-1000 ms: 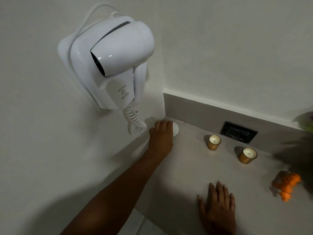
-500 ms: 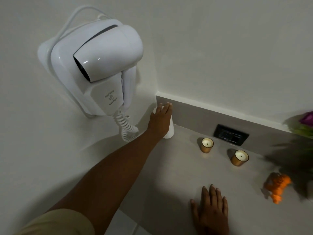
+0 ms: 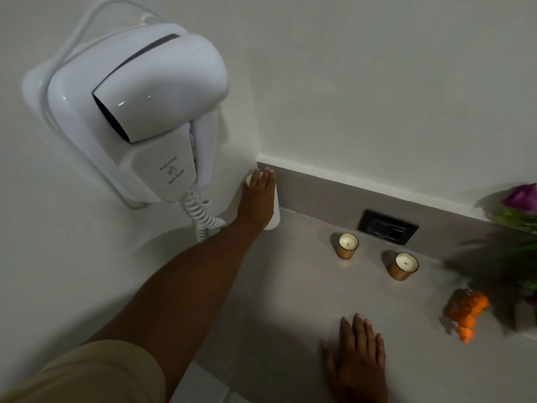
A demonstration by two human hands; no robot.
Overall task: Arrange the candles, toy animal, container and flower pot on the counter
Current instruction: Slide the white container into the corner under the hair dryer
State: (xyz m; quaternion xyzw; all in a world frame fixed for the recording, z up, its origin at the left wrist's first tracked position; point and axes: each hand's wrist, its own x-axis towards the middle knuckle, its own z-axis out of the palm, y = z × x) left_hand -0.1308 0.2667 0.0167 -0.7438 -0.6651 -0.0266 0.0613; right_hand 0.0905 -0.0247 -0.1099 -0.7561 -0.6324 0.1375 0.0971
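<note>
Right hand (image 3: 359, 362) lying flat on counter (image 3: 290, 301), fingers spread, gripping nothing. Toy (image 3: 465, 312) sitting near the right edge, two candles (image 3: 347, 245) (image 3: 403, 266) standing farther back beside the outlet (image 3: 388, 226). Left hand (image 3: 257, 199) wrapping around the upright white container (image 3: 274, 216) in the far corner. Flower pot (image 3: 520, 210) blurring at right, hair dryer (image 3: 139, 112) hanging on the wall above.

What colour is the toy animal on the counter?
Orange. The toy animal shows, slightly blurred, in the head view, the only one given.

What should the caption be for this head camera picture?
Left hand holds white container in counter corner; right hand lies flat.
</note>
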